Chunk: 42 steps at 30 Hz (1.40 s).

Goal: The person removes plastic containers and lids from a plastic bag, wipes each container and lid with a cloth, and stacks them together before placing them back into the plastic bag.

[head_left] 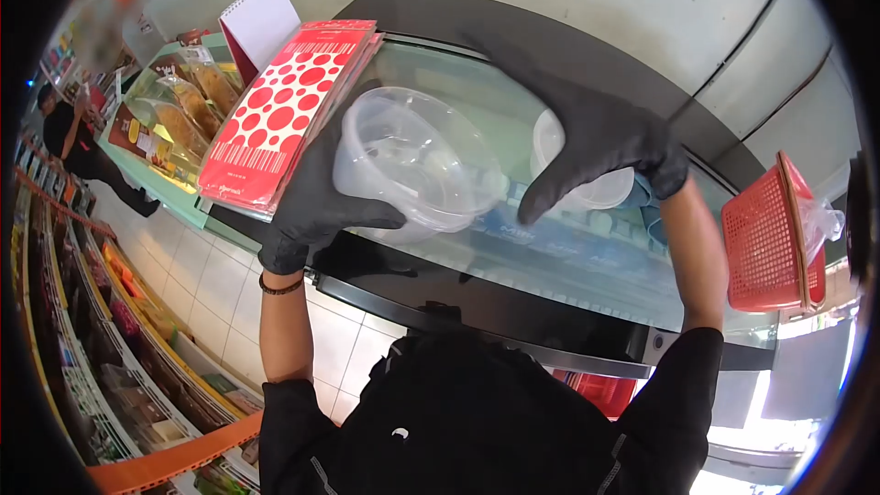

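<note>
Both of my hands wear black gloves above a glass-topped counter (568,284). My left hand (321,197) is at the left side of some nested clear plastic bowls (412,160), thumb and fingers apart around their edge; whether it grips them cannot be made out. My right hand (587,133) is spread wide, thumb apart from the fingers, over a smaller stack of clear round containers (605,188), which it partly hides. Red packets with white and red dots (284,110) lie just left of the bowls.
A white spiral-bound stand (261,23) and bagged food (188,105) sit at the upper left. A red plastic basket (770,238) is at the right end. Stocked shelves (119,348) line the left, where another person (78,142) stands far back.
</note>
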### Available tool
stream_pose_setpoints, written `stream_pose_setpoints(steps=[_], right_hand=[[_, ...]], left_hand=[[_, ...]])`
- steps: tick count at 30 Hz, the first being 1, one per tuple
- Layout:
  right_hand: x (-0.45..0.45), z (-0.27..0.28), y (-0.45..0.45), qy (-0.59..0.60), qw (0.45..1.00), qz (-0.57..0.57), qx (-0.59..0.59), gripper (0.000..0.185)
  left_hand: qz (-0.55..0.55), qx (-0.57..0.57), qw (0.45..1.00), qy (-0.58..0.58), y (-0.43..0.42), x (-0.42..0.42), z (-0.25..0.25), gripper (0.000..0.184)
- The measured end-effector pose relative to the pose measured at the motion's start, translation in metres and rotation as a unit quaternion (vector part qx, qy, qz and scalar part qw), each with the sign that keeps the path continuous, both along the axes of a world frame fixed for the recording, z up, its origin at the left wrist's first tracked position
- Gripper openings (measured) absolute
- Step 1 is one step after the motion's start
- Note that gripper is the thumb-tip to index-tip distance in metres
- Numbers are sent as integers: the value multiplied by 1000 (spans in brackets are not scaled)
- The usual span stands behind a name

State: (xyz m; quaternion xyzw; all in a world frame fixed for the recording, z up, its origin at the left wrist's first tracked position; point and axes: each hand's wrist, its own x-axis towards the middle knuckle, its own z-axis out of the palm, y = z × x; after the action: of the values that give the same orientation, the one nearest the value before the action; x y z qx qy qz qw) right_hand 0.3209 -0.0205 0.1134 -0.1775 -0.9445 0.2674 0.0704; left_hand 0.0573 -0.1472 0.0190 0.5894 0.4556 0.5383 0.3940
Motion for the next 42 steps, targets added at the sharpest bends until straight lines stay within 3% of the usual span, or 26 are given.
stream_pose_setpoints(steps=[3,6,12,22,28,31,34,35,37,40,41,42], right_hand=[[-37,-28,-13,110,987,116,-30,140],[-51,-46,-11,108,982,152,-26,143],[-55,-60,-24,142,984,106,-19,119],[-51,-48,-21,95,991,85,-36,118],[-54,-48,-18,60,996,53,-34,117],[-50,-34,-14,73,997,29,6,121],[-12,-23,-8,80,988,-85,103,126],[-3,-8,-6,86,988,-108,72,125],[14,23,-1,103,983,-154,12,125],[38,9,-27,58,994,-59,71,124],[16,16,-45,-12,988,-19,151,121],[6,8,-60,-72,982,-48,167,121]], left_hand=[[-9,-10,994,105,1,11,16,119],[31,29,982,184,-2,14,19,120],[37,70,975,209,2,8,10,130],[-68,74,974,204,18,-5,2,125],[-131,19,985,111,21,-12,-2,133],[-54,54,979,189,25,-19,-17,131],[-33,31,993,106,21,-28,-25,133],[-7,21,998,63,16,-28,-30,130],[116,34,988,92,11,-24,-34,127],[225,42,961,152,7,-4,-35,127],[250,62,947,194,11,-1,-46,127],[274,84,929,236,14,2,-53,128]])
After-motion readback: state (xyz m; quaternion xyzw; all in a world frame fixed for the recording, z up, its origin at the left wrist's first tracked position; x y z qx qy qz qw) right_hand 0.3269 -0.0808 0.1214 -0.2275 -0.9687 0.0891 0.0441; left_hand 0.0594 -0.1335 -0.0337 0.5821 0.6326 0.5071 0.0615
